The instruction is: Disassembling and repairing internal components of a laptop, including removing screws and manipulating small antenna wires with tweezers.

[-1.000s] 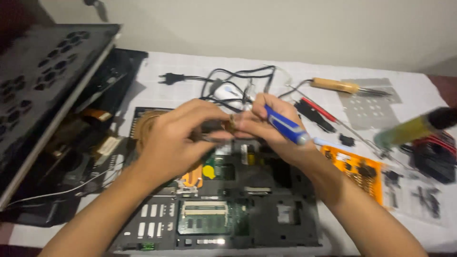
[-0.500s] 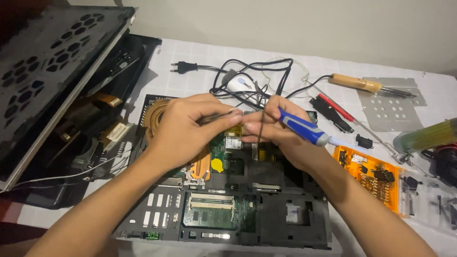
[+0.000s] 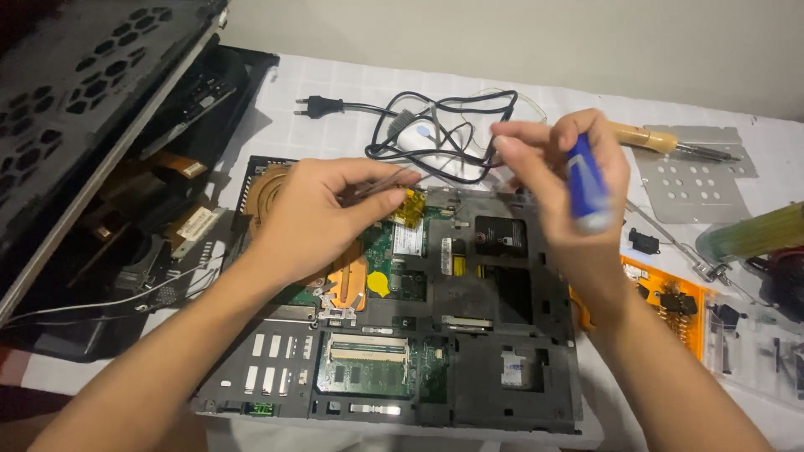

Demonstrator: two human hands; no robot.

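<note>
One opened laptop chassis [image 3: 469, 335] lies at the table's near edge. Above it, the left hand [image 3: 314, 213] pinches one pair of tweezers [image 3: 381, 184], while the right hand [image 3: 561, 180] grips one blue screwdriver [image 3: 586, 184]. One black power cable [image 3: 419, 134] coils behind, toward the table's far edge.

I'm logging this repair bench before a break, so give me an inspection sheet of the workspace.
Surface: white cloth-covered table.
Job's things: opened laptop base, circuit board exposed; blue-handled screwdriver; thin metal tool.
Clutter: wooden-handled soldering iron, perforated metal plate, orange parts tray, black cover panel.
Hands: left hand pinches the thin tool; right hand grips the screwdriver.
Cables: black power cord, coiled, unplugged.
Surroundings: plain wall.
</note>
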